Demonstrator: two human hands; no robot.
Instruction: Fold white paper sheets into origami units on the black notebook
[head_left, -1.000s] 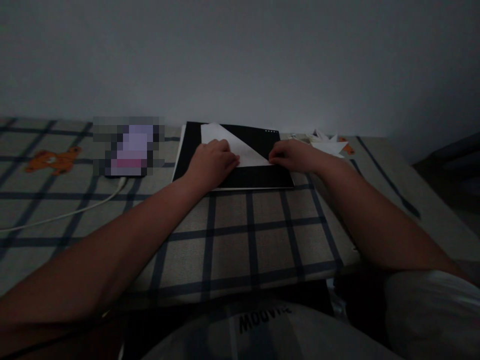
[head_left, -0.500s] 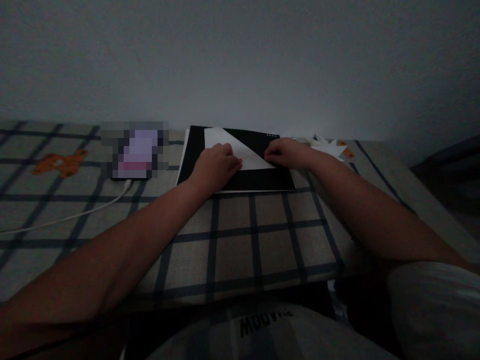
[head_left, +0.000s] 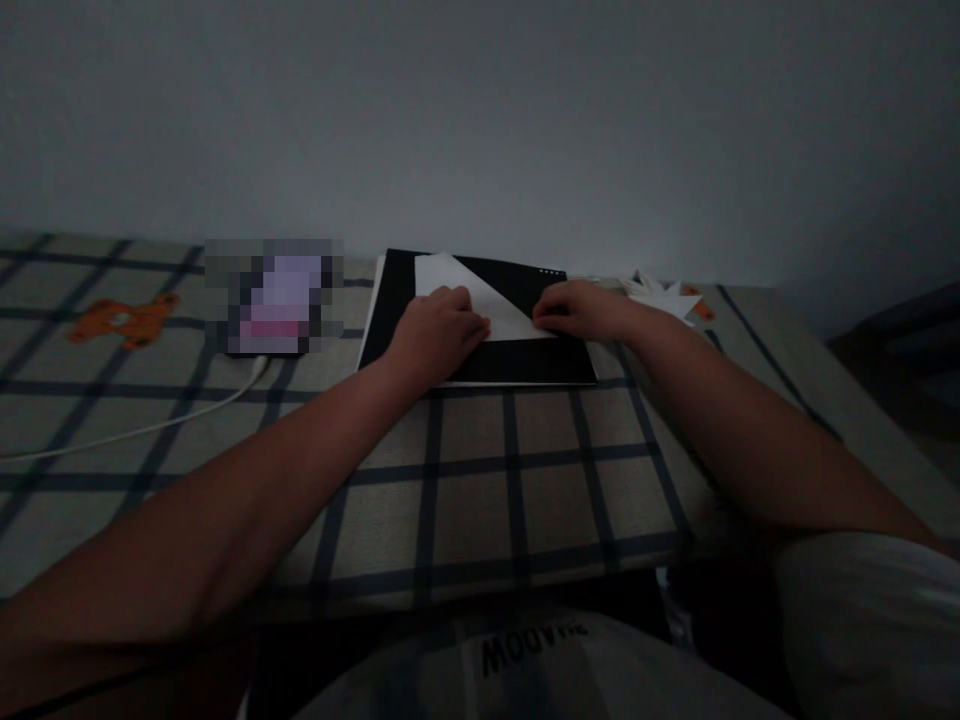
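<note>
A folded sheet of white paper [head_left: 480, 290] with a slanting upper edge lies on a black-covered book or pad [head_left: 517, 365]. My left hand [head_left: 437, 335] rests over the paper's lower left part, fingers curled and the thumb side pressed down on it. At the sheet's pointed right end, my right hand [head_left: 574, 308] has its fingers pinched on the paper's corner. Its fingertips partly hide that corner.
A phone [head_left: 277, 305] with a blurred screen lies at left, its white cable [head_left: 202, 410] running off leftward. Folded white paper pieces [head_left: 664, 297] sit right of the pad. A checked cloth [head_left: 480, 480] covers the table, against a pale wall [head_left: 480, 120].
The whole view has shifted slightly. Both hands stay on the paper in nearly the same places, and the sheet looks unchanged.
</note>
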